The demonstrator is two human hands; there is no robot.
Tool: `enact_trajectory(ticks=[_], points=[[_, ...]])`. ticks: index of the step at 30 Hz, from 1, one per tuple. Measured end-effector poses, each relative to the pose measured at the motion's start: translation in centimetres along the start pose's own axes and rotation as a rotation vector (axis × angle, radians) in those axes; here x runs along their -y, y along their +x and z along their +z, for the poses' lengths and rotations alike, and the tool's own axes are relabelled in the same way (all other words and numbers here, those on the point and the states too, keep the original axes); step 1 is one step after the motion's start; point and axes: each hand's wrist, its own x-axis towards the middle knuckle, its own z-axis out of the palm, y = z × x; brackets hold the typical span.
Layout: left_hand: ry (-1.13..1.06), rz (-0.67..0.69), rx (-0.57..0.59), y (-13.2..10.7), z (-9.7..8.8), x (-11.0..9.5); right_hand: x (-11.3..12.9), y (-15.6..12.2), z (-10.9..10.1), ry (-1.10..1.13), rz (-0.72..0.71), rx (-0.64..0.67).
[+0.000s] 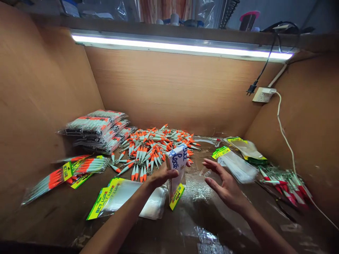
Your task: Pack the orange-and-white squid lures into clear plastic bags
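Left hand (pixel 161 176) gripping a blue-lettered white packet (pixel 178 163), right hand (pixel 224 183) loosely spread nearby

Lit tube (pixel 180 46), hanging plug (pixel 252 87), wall socket (pixel 262 95)

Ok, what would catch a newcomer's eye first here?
First, the loose heap of orange-and-white spindle-shaped lures in the middle, towards the back. Next, the long glowing white tube light above it, then the white block with blue handwriting in the left hand.

Bags (pixel 124 195) = clear glossy plastic, lures (pixel 143 153) smooth-lkg, back panel (pixel 172 91) matt w/ wood-type grain
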Motion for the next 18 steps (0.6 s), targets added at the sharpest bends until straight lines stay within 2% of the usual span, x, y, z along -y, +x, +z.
enact_trajectory(ticks=[3,6,8,10,14,16,18], points=[[-0.054,-0.025,0.027,0.1,-0.1,1.0,1.4,2.8,1.0,0.054,-0.088,0.05],[-0.119,-0.026,0.044,0.0,-0.4,2.4,2.3,6.4,2.8,0.173,-0.131,0.131],[-0.183,-0.034,0.065,-0.1,-0.5,3.1,2.6,8.7,4.1,0.33,-0.089,0.186],[-0.252,-0.04,0.065,-0.3,-0.6,3.5,2.6,10.5,5.2,0.53,-0.013,0.186],[-0.353,-0.021,0.002,-0.4,-0.5,3.6,1.9,12.0,5.9,0.902,0.045,0.001],[-0.383,-0.019,-0.021,-0.3,-0.4,3.7,0.7,12.0,5.1,1.004,0.069,-0.15],[-0.422,-0.023,-0.034,-0.2,-0.4,3.8,-1.4,11.6,3.3,1.024,0.114,-0.318]])
